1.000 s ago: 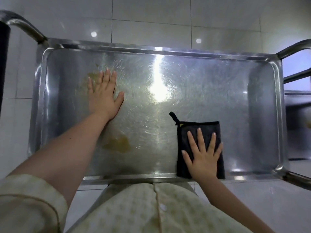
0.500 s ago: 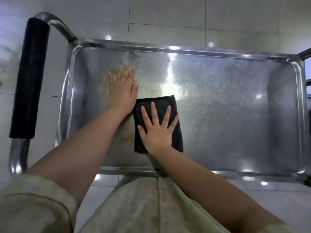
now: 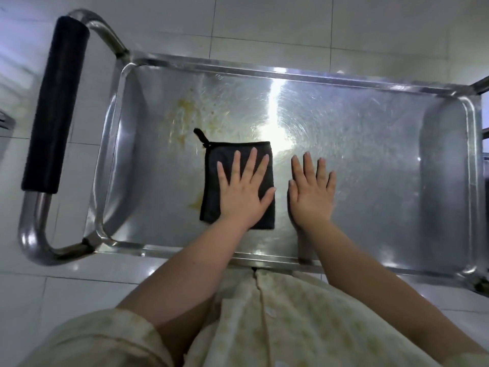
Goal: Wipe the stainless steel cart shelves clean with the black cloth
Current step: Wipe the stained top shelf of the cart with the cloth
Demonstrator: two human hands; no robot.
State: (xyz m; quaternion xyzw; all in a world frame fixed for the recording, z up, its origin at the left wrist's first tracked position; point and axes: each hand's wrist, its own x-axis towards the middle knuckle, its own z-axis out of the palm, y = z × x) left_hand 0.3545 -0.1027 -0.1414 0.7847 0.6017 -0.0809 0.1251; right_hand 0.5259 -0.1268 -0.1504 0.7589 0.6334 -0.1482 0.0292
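The top shelf of the stainless steel cart (image 3: pixel 383 168) fills the head view and glares under a light. The folded black cloth (image 3: pixel 211 186), with a small loop at its far left corner, lies left of the middle. My left hand (image 3: pixel 243 192) presses flat on it with fingers spread. My right hand (image 3: pixel 312 192) rests flat on the bare steel just right of the cloth and holds nothing. Yellow-brown smears (image 3: pixel 185 112) mark the shelf beyond the cloth, and a smaller smear (image 3: pixel 195 205) sits at its near left edge.
The cart's push handle with a black grip (image 3: pixel 55 107) sticks out at the left end. A raised rim (image 3: pixel 264 72) runs round the shelf. White floor tiles (image 3: pixel 317 25) surround the cart. My pale patterned shirt (image 3: pixel 277 327) touches the near rim.
The cloth has changed hands: my right hand pressed it before, and now my left hand does. My right hand has shifted onto bare steel to the right. The view has moved left.
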